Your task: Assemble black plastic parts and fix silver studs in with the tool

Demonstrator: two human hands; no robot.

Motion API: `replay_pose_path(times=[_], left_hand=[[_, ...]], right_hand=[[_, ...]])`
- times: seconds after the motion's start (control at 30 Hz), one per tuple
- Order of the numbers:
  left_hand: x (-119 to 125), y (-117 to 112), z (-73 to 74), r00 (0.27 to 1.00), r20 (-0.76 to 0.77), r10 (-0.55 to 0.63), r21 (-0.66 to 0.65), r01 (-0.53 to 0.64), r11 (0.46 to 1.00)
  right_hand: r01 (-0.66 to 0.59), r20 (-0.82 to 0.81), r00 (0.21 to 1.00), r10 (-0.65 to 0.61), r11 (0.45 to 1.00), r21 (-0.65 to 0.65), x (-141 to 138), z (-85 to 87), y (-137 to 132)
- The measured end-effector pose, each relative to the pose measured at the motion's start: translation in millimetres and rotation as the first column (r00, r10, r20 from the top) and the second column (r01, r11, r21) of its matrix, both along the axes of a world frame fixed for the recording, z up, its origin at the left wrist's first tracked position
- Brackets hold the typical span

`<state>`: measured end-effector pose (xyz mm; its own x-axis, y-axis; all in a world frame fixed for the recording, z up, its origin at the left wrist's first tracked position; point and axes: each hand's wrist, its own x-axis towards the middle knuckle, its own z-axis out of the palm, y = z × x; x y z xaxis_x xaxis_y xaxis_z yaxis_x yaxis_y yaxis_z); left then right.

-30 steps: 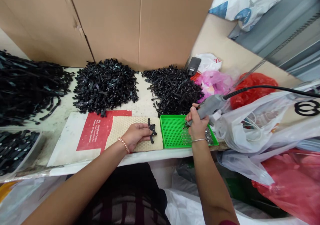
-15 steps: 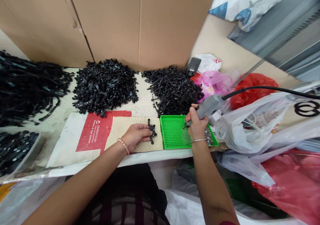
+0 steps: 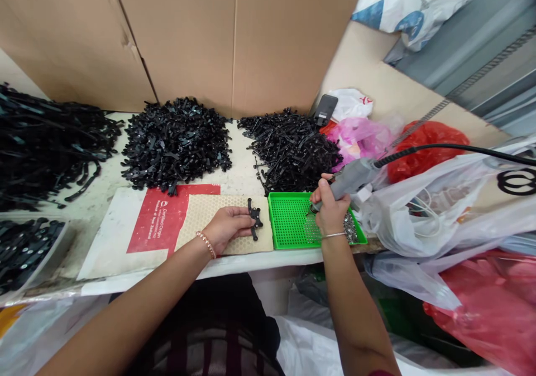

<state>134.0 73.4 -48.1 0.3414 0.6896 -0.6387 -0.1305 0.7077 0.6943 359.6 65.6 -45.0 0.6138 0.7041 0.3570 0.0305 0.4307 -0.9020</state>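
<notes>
My left hand [image 3: 230, 226] pinches a small black plastic part [image 3: 255, 218] over a beige textured mat [image 3: 201, 211]. The part has a curved bar with rounded ends. My right hand [image 3: 329, 207] is wrapped round a grey corded electric screwdriver [image 3: 354, 176], which slants down to the left. Its tip is over a green perforated tray [image 3: 288, 220], close to the tray's holes; whether it touches a screw is too small to tell. Small silvery screws [image 3: 350, 229] lie heaped at the tray's right end, partly behind my right wrist.
Heaps of black parts lie at the far left [image 3: 46, 147], the middle [image 3: 176, 141] and behind the tray [image 3: 293, 150]. A bin [image 3: 62, 236] of black parts stands at left. A phone [image 3: 325, 110] and plastic bags [image 3: 427, 147] are on the right. Cardboard [image 3: 188, 41] stands behind.
Almost nothing differs. The view has shifted very slightly, and both hands keep their grips on the black plastic part and the electric screwdriver.
</notes>
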Motion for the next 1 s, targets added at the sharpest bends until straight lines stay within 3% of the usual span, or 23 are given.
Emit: replay_pose_path(times=[0.4,0.67,0.77,0.87,1.0], left_hand=[[-1,-1,-1.5,1.000,0.023,-0.010,0.018,0.010,1.000],[1,0,0.3,1.000,0.025,-0.006,0.014,0.006,1.000],[1,0,0.0,1.000,0.023,-0.007,0.010,0.007,1.000],[1,0,-0.4,1.000,0.030,-0.007,0.012,0.006,1.000],[1,-1,0.5,0.999,0.039,-0.010,0.024,0.009,1.000]], right_hand=[[0.059,0.015,0.998,-0.059,0.998,0.001,3,-0.5,-1],[0.016,-0.017,1.000,-0.015,1.000,0.014,1,1.6,-2],[-0.059,0.012,0.998,0.059,0.998,-0.004,0,7.4,-6],[-0.148,0.150,0.976,0.158,0.986,-0.075,1,15.1,-14],[-0.291,0.330,0.870,0.365,0.923,-0.253,6,16.7,-27]])
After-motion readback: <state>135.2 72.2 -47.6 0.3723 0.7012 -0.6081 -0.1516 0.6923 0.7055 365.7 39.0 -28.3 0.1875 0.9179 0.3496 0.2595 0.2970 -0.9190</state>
